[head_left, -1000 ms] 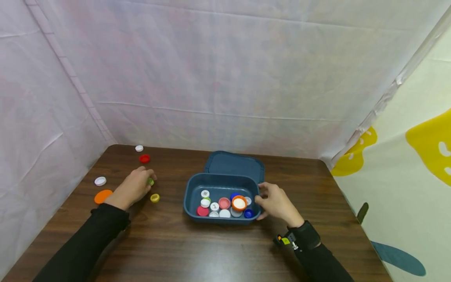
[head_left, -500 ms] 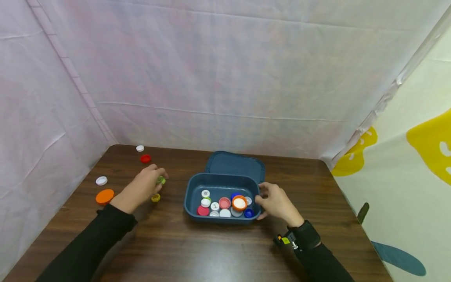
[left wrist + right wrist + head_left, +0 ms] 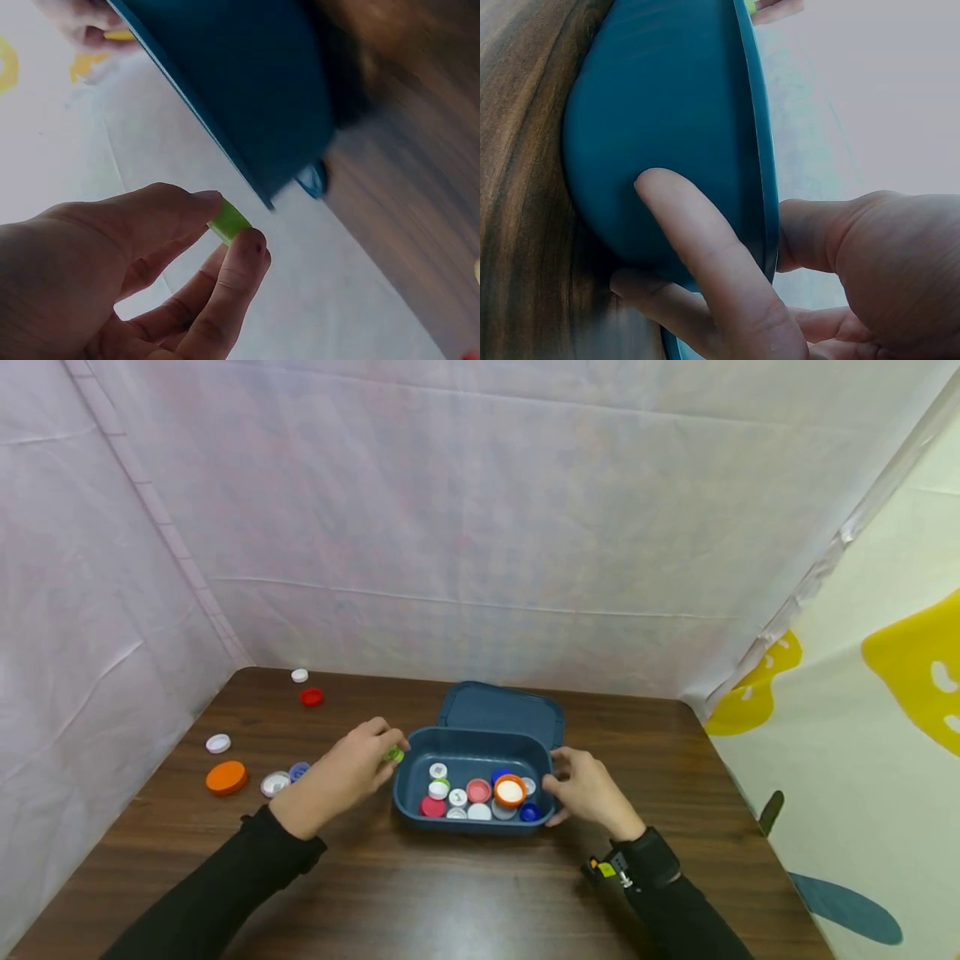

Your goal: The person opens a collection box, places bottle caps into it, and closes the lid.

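My left hand (image 3: 348,772) pinches a green bottle cap (image 3: 231,222) between thumb and fingers. In the head view the cap (image 3: 393,754) is right at the left rim of a dark blue plastic box (image 3: 402,806). Several caps lie inside that box: white, pink, blue, and an orange one (image 3: 510,792) with a pale centre on top of others. My right hand (image 3: 591,789) grips the box's right end. In the right wrist view, fingers (image 3: 694,225) press the outer wall while the thumb is at the other side of the rim.
Behind the box lies its dark blue lid (image 3: 502,710). On the left of the wooden table (image 3: 480,902) are a white cap (image 3: 218,743), an orange one (image 3: 227,777), a clear one (image 3: 275,783), a blue one (image 3: 298,771) and a red one (image 3: 311,696). A white sheet (image 3: 465,510) hangs behind.
My left hand has carried the green cap rightward from the table to the box's left rim. A clear cap and a blue cap have come into view behind it. My right hand stays put.
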`<state>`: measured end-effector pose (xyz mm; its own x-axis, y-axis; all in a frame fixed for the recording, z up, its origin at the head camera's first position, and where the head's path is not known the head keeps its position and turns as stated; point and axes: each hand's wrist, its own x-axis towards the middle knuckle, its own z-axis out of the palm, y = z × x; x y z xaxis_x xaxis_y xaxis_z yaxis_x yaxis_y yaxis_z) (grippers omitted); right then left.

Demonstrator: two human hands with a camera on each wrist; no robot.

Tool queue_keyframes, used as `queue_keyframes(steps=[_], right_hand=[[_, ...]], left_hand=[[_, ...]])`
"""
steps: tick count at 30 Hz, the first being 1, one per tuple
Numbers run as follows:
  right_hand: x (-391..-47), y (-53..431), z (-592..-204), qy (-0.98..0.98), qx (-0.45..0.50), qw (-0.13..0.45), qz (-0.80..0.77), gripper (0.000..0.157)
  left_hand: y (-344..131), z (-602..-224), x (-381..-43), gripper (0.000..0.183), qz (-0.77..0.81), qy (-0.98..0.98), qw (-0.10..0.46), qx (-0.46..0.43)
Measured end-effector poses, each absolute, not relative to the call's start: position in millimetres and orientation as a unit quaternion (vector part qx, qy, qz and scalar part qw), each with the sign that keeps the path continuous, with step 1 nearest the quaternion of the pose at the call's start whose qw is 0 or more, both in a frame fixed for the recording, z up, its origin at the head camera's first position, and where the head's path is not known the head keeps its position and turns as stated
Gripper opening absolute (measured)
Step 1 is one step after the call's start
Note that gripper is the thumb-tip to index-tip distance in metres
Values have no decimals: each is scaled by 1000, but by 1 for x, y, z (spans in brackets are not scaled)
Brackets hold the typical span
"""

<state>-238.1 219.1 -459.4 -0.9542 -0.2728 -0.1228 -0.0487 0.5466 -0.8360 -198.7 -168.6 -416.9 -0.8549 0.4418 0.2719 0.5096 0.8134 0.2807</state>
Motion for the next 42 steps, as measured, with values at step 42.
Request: queue_keyframes(steps=[42], right_hand=[[-239,218,-464,875,-89,111,-463,62]], left_hand=[[-139,-435,-191,32,-174,-948,85,-252]])
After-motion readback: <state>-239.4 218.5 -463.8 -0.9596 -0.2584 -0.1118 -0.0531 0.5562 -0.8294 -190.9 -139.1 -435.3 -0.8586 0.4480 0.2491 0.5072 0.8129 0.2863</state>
